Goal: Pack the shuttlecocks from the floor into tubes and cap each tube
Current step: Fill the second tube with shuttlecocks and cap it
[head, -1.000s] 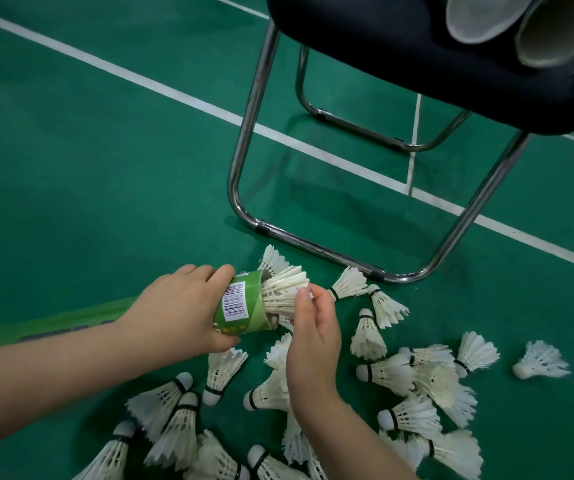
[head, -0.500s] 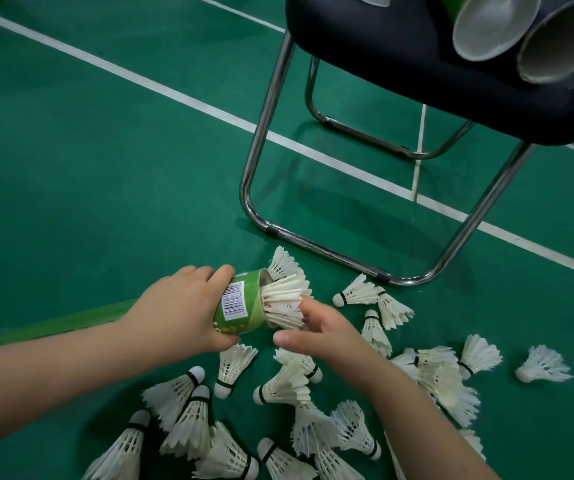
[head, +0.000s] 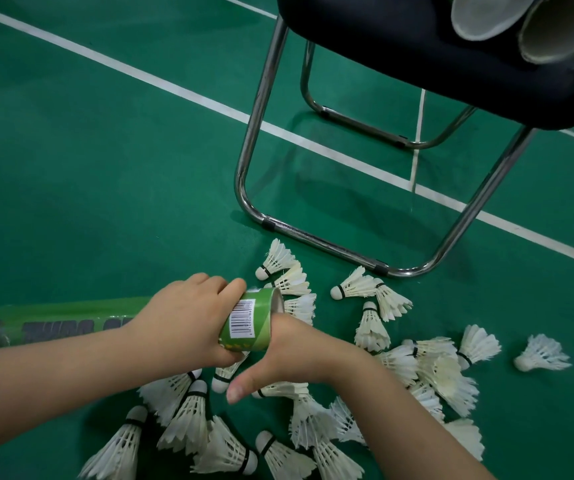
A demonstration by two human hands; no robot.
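A long green tube (head: pixel 248 323) with a barcode label lies nearly level just above the floor. My left hand (head: pixel 181 323) is wrapped around it near its open end. My right hand (head: pixel 299 351) is at the tube's mouth, its fingers pushed inside and hidden, while the thumb stays outside and points down. No feathers stick out of the mouth. Several white feather shuttlecocks (head: pixel 358 287) lie scattered on the green floor around and below my hands, and one shuttlecock (head: pixel 542 353) lies apart at the right.
A chair with a dark seat (head: pixel 400 46) and chrome tube legs (head: pixel 254 140) stands just beyond the shuttlecocks. Two open tubes (head: pixel 479 15) lie on the seat, mouths toward me. White court lines (head: pixel 140 72) cross the floor.
The shuttlecock feathers that stuck out of the tube's mouth are gone from sight. My right hand has turned and pushed its fingers into the mouth. The left hand keeps its grip.
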